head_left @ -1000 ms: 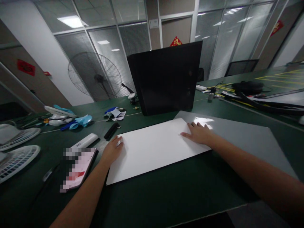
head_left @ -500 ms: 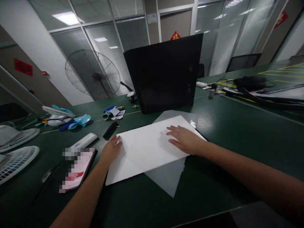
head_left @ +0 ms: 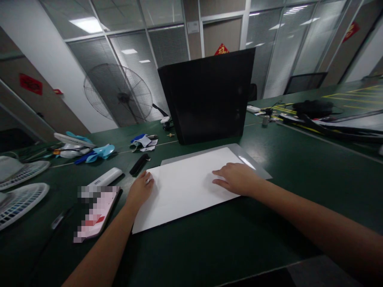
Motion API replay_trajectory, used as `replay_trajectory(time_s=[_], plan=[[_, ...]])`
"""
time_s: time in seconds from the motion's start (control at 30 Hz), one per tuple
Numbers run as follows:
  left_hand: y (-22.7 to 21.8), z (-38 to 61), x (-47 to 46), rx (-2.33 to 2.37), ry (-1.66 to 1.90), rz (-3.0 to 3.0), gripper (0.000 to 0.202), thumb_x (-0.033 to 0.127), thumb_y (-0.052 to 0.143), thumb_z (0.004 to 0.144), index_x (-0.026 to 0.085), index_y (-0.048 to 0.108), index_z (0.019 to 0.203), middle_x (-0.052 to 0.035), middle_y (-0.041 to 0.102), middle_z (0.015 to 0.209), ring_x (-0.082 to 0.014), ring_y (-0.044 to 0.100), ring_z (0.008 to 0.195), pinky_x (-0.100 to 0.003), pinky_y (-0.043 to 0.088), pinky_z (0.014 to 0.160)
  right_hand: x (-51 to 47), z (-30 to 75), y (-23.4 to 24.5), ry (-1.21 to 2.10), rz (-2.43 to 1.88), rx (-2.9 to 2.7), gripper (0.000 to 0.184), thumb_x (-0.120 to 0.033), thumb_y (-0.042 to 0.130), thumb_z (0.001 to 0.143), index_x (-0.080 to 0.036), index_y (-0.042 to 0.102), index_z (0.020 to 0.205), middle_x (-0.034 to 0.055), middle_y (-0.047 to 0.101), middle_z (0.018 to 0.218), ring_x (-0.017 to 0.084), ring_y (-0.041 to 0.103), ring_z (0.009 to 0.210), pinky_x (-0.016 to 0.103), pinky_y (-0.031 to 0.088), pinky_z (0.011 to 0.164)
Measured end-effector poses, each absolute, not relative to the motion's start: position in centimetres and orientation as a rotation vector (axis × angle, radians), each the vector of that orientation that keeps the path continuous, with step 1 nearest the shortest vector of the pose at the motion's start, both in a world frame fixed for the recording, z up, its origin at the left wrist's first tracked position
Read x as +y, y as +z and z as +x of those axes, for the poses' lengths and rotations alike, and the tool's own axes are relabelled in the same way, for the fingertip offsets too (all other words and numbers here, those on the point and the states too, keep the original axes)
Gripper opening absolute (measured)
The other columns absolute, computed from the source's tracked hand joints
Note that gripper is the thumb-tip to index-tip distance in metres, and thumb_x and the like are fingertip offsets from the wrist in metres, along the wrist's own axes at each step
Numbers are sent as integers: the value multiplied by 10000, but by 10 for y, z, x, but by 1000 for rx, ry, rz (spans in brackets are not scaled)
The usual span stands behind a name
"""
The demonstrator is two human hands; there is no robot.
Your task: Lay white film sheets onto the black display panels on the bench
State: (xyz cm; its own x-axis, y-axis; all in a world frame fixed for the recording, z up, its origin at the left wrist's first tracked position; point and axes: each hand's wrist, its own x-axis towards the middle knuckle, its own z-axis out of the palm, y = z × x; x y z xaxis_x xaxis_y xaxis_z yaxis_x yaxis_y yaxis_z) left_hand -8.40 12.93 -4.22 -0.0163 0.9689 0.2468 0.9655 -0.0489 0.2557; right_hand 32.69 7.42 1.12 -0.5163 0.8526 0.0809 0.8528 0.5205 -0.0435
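A blank white sheet of paper (head_left: pixel 179 187) lies at a slant on the dark green table. Beneath it, a translucent plastic sheet (head_left: pixel 254 161) shows along the far edge and past the right side; the rest is hidden. On the paper's left edge rests my left hand (head_left: pixel 140 189), fingers a little bent and apart. My right hand (head_left: pixel 236 178) lies on the right part of the paper, its index finger stretched out and its thumb apart from it.
A black stapler-like tool (head_left: pixel 139 164), a white oblong device (head_left: pixel 104 177) and a pink phone (head_left: pixel 98 213) lie left of the paper. Behind it stands a large black panel (head_left: pixel 209 97). White fan grilles (head_left: pixel 24 205) sit at far left, cables and a black bag (head_left: pixel 314 107) at right.
The plastic sheet has turned under the paper: its corner no longer sticks out in front, and more shows at the right. My right hand's fingers have drawn closer together; my left hand stays put.
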Motion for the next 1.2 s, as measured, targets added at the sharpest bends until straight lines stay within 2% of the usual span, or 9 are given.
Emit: replay_trajectory(time_s=[0.1, 0.27, 0.4, 0.5, 0.63, 0.77, 0.9, 1.1, 1.2], plan=[[-42, -85, 129, 2121, 547, 2189, 302, 312, 441, 982, 207, 721, 1020, -105, 717, 1277, -269, 692, 1156, -370, 527, 968, 71, 319, 10, 13, -1356, -2696, 575, -556, 356, 1058, -222, 690, 1386, 130, 728, 1267, 320, 666, 1149, 495, 515, 997], [-41, -85, 129, 2150, 536, 2155, 347, 383, 424, 1007, 209, 722, 1041, -123, 635, 1456, -287, 618, 1315, -393, 484, 1066, 79, 322, -11, -86, -1544, -2565, 666, -617, 405, 1025, -203, 568, 1520, 182, 443, 1610, 416, 458, 1438, 592, 392, 1145], [-40, -85, 129, 2165, 490, 2113, 328, 384, 488, 985, 187, 731, 1085, -153, 554, 1556, -318, 659, 1254, -442, 482, 1070, 85, 328, -19, 22, -1528, -2633, 710, -643, 357, 1032, -205, 500, 1572, 189, 403, 1632, 395, 410, 1485, 570, 362, 1186], [-41, -85, 128, 2175, 504, 2084, 387, 402, 499, 982, 171, 710, 1210, -166, 491, 1609, -333, 646, 1282, -455, 466, 1097, 86, 330, -19, 48, -1497, -2656, 712, -644, 376, 1026, -203, 502, 1571, 184, 399, 1634, 391, 399, 1493, 573, 350, 1196], [-45, -86, 129, 2229, 589, 2022, 541, 429, 530, 970, 148, 589, 1429, -164, 540, 1570, -339, 567, 1388, -462, 421, 1153, 86, 330, -18, 76, -1474, -2654, 718, -665, 382, 1019, -225, 498, 1574, 161, 396, 1642, 379, 392, 1500, 573, 328, 1209], [-46, -87, 130, 2253, 614, 1971, 625, 420, 540, 966, 125, 500, 1515, -176, 581, 1528, -349, 578, 1378, -466, 438, 1139, 83, 328, -16, 94, -1427, -2667, 742, -714, 368, 1005, -249, 512, 1565, 148, 407, 1640, 382, 407, 1488, 579, 334, 1201], [-48, -90, 132, 2229, 629, 1994, 583, 361, 528, 968, 111, 525, 1494, -190, 576, 1529, -348, 578, 1380, -477, 439, 1145, 79, 326, -11, 147, -1386, -2683, 753, -728, 373, 998, -242, 534, 1551, 159, 419, 1630, 396, 413, 1480, 601, 323, 1199], [-55, -96, 139, 2164, 627, 2073, 412, 303, 520, 949, 181, 673, 1311, -122, 579, 1544, -273, 549, 1419, -401, 387, 1198, 72, 324, -6, 353, -966, -2802, 876, -792, 568, 885, -325, 421, 1611, 88, 204, 1727, 357, 181, 1589, 600, 124, 1276], [-58, -98, 140, 2186, 618, 2072, 393, 324, 505, 955, 192, 679, 1282, -108, 556, 1569, -257, 545, 1424, -377, 393, 1188, 69, 320, -7, 450, -800, -2848, 850, -741, 595, 903, -321, 408, 1617, 86, 232, 1719, 335, 183, 1591, 600, 97, 1280]])
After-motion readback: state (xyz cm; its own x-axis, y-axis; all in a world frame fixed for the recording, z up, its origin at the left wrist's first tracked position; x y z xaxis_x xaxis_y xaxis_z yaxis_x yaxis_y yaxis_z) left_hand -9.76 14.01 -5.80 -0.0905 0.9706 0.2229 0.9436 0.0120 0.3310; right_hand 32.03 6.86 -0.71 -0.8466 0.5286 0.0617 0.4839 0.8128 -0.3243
